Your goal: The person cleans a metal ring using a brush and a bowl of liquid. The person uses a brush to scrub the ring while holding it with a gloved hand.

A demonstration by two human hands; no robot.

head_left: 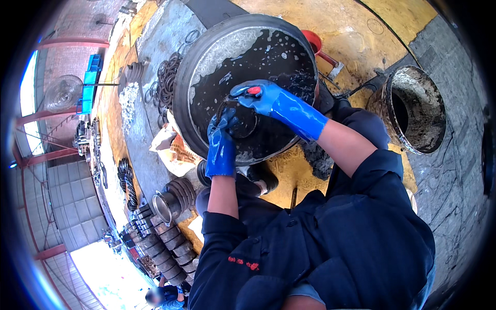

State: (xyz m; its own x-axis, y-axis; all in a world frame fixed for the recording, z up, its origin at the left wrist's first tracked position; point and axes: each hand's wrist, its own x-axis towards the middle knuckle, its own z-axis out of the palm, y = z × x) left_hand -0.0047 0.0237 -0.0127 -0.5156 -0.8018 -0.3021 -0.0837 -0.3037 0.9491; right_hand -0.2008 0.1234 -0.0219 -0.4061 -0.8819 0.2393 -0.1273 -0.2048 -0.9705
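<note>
Two blue-gloved hands working in a wide black tub of dark, foamy liquid.

At far left, rows of stacked metal cylinders (166, 243) and a pile of dark rings (168, 77) lie on the concrete floor (another person shows at the bottom edge, well apart). The left hand (223, 135) reaches down into the tub (182, 88), fingers curled on the rim of a round dark part (243, 124) sitting in the liquid. Just above it, the right hand (257, 96) is closed around a small red-tipped tool (253, 91), pressed toward the same part. A red container (313, 40) peeks out behind the tub; further right stands a grimy empty drum (413, 108).
</note>
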